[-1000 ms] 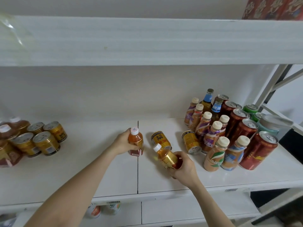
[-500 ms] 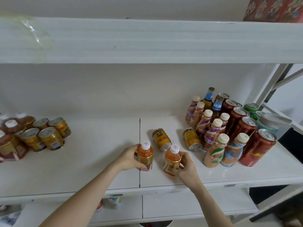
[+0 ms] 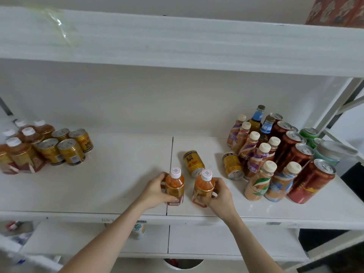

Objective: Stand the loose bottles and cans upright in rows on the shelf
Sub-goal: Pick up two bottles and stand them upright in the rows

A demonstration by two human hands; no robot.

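Note:
Two small orange tea bottles with white caps stand upright near the front edge of the white shelf (image 3: 98,190). My left hand (image 3: 155,191) is wrapped around the left tea bottle (image 3: 175,186). My right hand (image 3: 220,195) grips the right tea bottle (image 3: 203,187). Just behind them a gold can (image 3: 193,163) lies on its side, and a second gold can (image 3: 232,166) lies tipped beside the right-hand group.
Upright coffee bottles (image 3: 256,186), tall red cans (image 3: 311,182), green cans (image 3: 308,133) and blue-label glass bottles (image 3: 256,120) crowd the right end. Upright gold cans (image 3: 71,151) and tea bottles (image 3: 21,154) fill the left end. An upper shelf board (image 3: 177,42) overhangs.
My right hand turned its bottle from tilted to upright. Both hands drew their bottles toward the front edge, side by side.

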